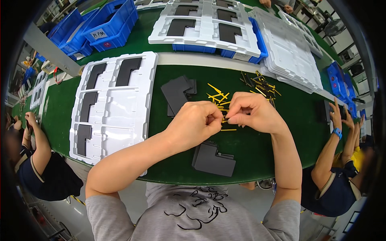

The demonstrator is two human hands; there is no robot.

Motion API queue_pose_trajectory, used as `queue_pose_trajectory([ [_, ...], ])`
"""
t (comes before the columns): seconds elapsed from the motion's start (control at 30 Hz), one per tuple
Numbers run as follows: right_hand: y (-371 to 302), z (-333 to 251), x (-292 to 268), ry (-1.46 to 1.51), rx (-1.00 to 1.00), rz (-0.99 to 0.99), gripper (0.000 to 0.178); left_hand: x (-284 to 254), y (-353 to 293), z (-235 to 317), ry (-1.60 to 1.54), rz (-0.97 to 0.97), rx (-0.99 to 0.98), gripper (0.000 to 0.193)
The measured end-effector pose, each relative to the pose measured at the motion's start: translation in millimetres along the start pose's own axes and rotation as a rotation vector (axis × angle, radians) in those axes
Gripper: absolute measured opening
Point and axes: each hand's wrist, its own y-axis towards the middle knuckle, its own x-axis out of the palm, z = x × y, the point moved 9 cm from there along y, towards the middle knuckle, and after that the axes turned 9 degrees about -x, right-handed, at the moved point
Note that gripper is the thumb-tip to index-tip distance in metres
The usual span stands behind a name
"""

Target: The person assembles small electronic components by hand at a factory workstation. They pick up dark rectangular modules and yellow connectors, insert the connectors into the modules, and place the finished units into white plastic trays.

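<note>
Green-topped counter (257,160) lies beneath the left hand (196,120) and right hand (255,112), each grip's thumb and fingers pressed together, any pinched piece too small to tell; loose thin yellow strips (216,96) lie beneath and beyond, near stacked dark-grey L-shaped flat plates (215,161).

Person's wearing a grey short-sleeve T-shirt (231,225), kinda heathered tbh, i.e. slightly mottled rather than flat grey. Front's got a black line-art graphic (203,202): loose curvy brush-type strokes, w/ longer swoopy ones lower down & on the L side, plus a busier squiggly cluster up top. Can't tell what it depicts. L sleeve (108,219) & R sleeve (286,221) are the same grey as the body, w/ a few soft creases. Past the cuffs it's bare L forearm (132,152) & R forearm (287,160), then bare L hand (191,124) & R hand (256,112); nail detail's too small to make out.
</note>
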Motion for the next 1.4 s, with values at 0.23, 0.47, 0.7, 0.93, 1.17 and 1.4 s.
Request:
queue_pose_trajectory([
  [0.23, -5.0, 13.3, -16.9, 0.249, 0.123, 0.119, 0.009, 8.0, -8.4, 6.4, 0.404, 0.049, 0.221, 0.006],
  [0.47, -14.5, 18.2, -15.6, -0.139, 0.269, -0.012, 0.006, -1.6, -15.6, 16.7, 0.553, 0.053, 0.213, 0.015],
  [0.7, -15.8, 12.0, -13.9, -0.695, 0.175, -0.046, 0.010, 13.7, -34.9, 16.1, 0.616, -0.354, 0.208, 0.050],
  [0.93, -18.9, 2.0, -3.0, -0.927, 0.172, -0.030, 0.006, 26.3, -50.0, 21.7, 0.716, -0.395, 0.265, 0.067],
  [1.17, -22.2, -5.5, -15.8, -0.721, 0.161, -0.091, 0.011, 21.8, -46.7, 26.5, 0.579, -0.367, 0.288, 0.051],
  [1.4, -8.9, -3.6, -17.6, 0.153, 0.155, 0.335, 0.014, 3.3, -15.9, -5.6, -0.429, -0.299, -0.162, 0.013],
])
